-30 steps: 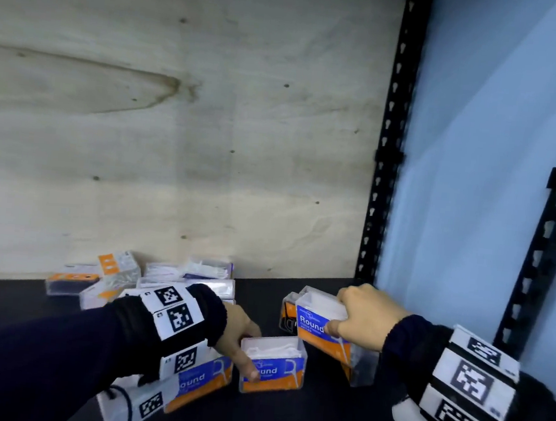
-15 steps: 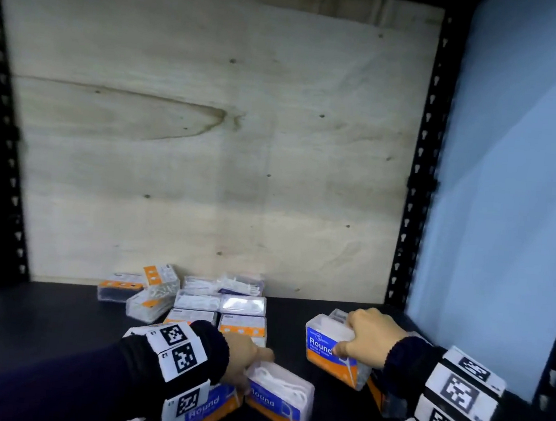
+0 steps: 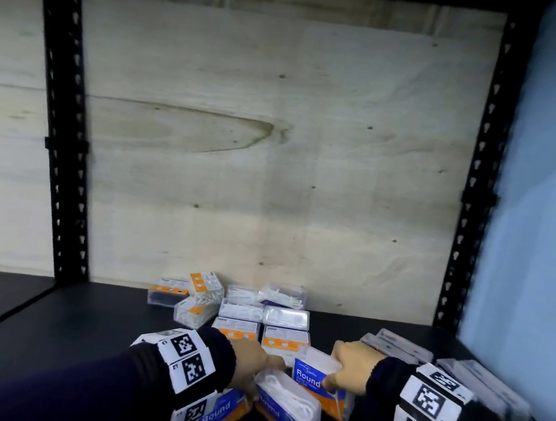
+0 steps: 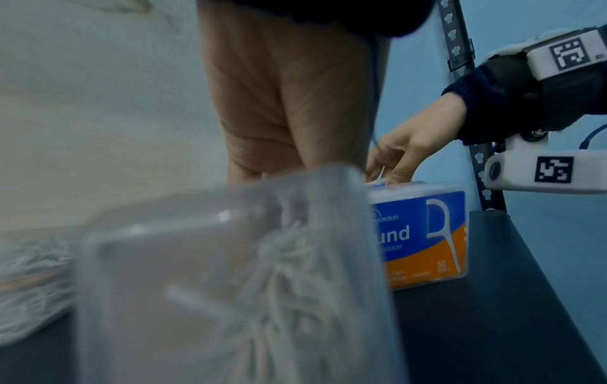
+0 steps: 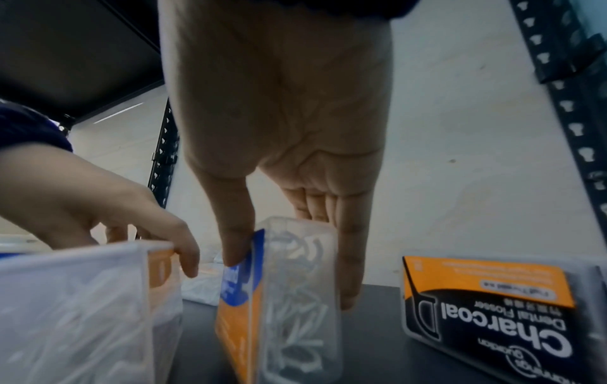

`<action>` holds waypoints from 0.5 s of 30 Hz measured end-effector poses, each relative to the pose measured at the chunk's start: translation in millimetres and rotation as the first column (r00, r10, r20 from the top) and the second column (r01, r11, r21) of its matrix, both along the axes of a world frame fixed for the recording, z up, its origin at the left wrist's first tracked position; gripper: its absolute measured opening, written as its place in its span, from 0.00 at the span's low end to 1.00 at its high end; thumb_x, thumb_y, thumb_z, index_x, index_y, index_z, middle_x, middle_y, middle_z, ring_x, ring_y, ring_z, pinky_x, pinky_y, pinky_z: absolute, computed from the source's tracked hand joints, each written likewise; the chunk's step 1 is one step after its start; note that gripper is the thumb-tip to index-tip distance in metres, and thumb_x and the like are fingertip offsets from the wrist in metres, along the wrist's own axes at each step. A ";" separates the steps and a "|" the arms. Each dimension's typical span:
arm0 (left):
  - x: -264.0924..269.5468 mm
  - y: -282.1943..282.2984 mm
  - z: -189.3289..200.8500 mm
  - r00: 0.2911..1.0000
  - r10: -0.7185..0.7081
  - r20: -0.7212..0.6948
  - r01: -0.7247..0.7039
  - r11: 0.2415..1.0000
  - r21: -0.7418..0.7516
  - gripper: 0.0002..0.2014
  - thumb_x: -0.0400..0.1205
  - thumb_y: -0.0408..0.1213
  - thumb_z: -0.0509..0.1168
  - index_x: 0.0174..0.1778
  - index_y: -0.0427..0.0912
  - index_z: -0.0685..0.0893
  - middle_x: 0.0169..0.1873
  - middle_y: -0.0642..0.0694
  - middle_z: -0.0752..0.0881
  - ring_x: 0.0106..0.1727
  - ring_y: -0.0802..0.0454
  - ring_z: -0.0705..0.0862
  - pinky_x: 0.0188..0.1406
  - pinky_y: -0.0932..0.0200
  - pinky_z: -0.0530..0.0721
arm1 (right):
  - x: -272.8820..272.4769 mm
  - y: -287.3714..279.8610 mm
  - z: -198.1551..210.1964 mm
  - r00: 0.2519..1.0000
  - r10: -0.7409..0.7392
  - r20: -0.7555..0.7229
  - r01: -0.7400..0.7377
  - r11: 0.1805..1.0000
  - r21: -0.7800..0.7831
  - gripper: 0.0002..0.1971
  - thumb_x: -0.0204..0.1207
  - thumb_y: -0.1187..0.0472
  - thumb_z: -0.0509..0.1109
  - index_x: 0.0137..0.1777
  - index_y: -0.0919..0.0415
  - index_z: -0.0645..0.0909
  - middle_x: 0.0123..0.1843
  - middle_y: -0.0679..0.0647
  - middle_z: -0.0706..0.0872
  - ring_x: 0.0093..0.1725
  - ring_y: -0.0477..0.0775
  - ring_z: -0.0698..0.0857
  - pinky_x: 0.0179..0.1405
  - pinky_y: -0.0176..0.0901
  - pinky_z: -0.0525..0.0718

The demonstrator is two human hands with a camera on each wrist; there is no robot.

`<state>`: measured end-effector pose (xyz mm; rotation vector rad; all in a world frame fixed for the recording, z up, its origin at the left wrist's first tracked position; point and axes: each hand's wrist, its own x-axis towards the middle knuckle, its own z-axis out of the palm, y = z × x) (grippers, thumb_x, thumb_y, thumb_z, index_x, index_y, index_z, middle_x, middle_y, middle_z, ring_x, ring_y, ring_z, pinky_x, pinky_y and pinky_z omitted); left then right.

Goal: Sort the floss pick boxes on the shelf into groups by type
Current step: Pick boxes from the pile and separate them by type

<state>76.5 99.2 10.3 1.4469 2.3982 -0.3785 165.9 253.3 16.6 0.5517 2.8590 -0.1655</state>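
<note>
Two blue-and-orange "Round" floss pick boxes stand side by side at the front of the black shelf (image 3: 55,324). My left hand (image 3: 265,365) grips the nearer one (image 3: 287,411), which is tilted with its clear side up; this box (image 4: 230,285) fills the left wrist view. My right hand (image 3: 338,375) pinches the top of the upright Round box (image 3: 316,383), thumb on the label, fingers behind. The same grip shows on this box (image 5: 279,298) in the right wrist view. A third Round box (image 3: 219,415) lies under my left wrist.
A cluster of white-and-orange floss boxes (image 3: 243,312) sits at the back against the plywood wall. Black "Charcoal" boxes (image 3: 396,345) lie at the right, one (image 5: 492,306) close beside my right hand. Black uprights (image 3: 471,195) frame the bay.
My right hand has brought its Round box leftward, close to the box in my left hand. My left hand has tipped its box over at an angle. The head view has swung left.
</note>
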 end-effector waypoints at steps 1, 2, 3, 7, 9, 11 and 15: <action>-0.6 -0.9 -0.6 1.000 0.004 0.010 -0.004 1.000 0.011 0.30 0.82 0.35 0.64 0.80 0.43 0.61 0.69 0.29 0.77 0.69 0.33 0.76 0.66 0.45 0.74 | -1.6 -1.6 -1.8 1.000 0.002 0.015 -0.002 1.000 -0.012 0.25 0.76 0.51 0.67 0.71 0.62 0.70 0.70 0.57 0.79 0.68 0.54 0.80 0.45 0.37 0.76; -1.4 -1.8 -1.2 1.000 0.018 0.022 -0.019 1.000 0.023 0.31 0.82 0.36 0.64 0.80 0.43 0.60 0.69 0.30 0.77 0.69 0.34 0.76 0.66 0.45 0.74 | -3.3 -3.0 -3.5 1.000 0.005 0.031 -0.005 1.000 -0.015 0.26 0.77 0.52 0.67 0.71 0.62 0.70 0.71 0.57 0.79 0.68 0.54 0.80 0.49 0.39 0.78; -2.7 -2.8 -1.6 0.999 0.035 0.035 -0.037 0.999 0.035 0.31 0.82 0.38 0.64 0.80 0.44 0.60 0.69 0.31 0.77 0.69 0.34 0.76 0.66 0.45 0.74 | -5.1 -4.2 -5.0 0.999 0.011 0.045 -0.010 1.000 -0.011 0.25 0.77 0.52 0.66 0.72 0.62 0.69 0.71 0.58 0.79 0.69 0.55 0.80 0.55 0.41 0.79; -10.7 -7.9 0.2 0.995 0.078 0.064 -0.081 0.995 0.057 0.34 0.81 0.44 0.65 0.80 0.40 0.57 0.72 0.34 0.76 0.70 0.35 0.76 0.68 0.44 0.75 | -11.5 -6.2 -2.7 0.993 0.051 0.106 -0.054 0.998 0.019 0.24 0.77 0.52 0.67 0.70 0.65 0.73 0.70 0.59 0.81 0.66 0.55 0.82 0.52 0.42 0.78; -15.8 -12.4 4.9 0.994 0.071 0.082 -0.078 0.993 0.084 0.35 0.82 0.48 0.64 0.81 0.40 0.56 0.73 0.37 0.76 0.71 0.37 0.76 0.69 0.46 0.74 | -16.9 -2.4 1.5 0.991 0.061 0.119 -0.064 0.998 0.019 0.25 0.75 0.49 0.68 0.67 0.66 0.77 0.66 0.58 0.83 0.55 0.52 0.81 0.44 0.40 0.75; -23.7 -18.8 13.2 0.996 0.052 0.076 -0.063 0.988 0.141 0.32 0.83 0.50 0.60 0.80 0.41 0.60 0.73 0.40 0.77 0.71 0.40 0.77 0.69 0.50 0.73 | -24.5 2.1 9.6 0.995 0.065 0.080 -0.067 0.997 0.025 0.26 0.74 0.48 0.70 0.64 0.67 0.80 0.61 0.58 0.85 0.49 0.51 0.77 0.44 0.39 0.73; -58.2 -39.4 32.8 0.998 0.066 -0.016 -0.061 0.973 0.221 0.22 0.85 0.48 0.57 0.71 0.39 0.75 0.68 0.42 0.81 0.68 0.43 0.80 0.65 0.56 0.75 | -46.4 6.0 32.8 0.994 0.104 -0.038 -0.102 0.993 0.055 0.25 0.74 0.53 0.71 0.65 0.70 0.79 0.66 0.64 0.83 0.54 0.60 0.82 0.54 0.47 0.79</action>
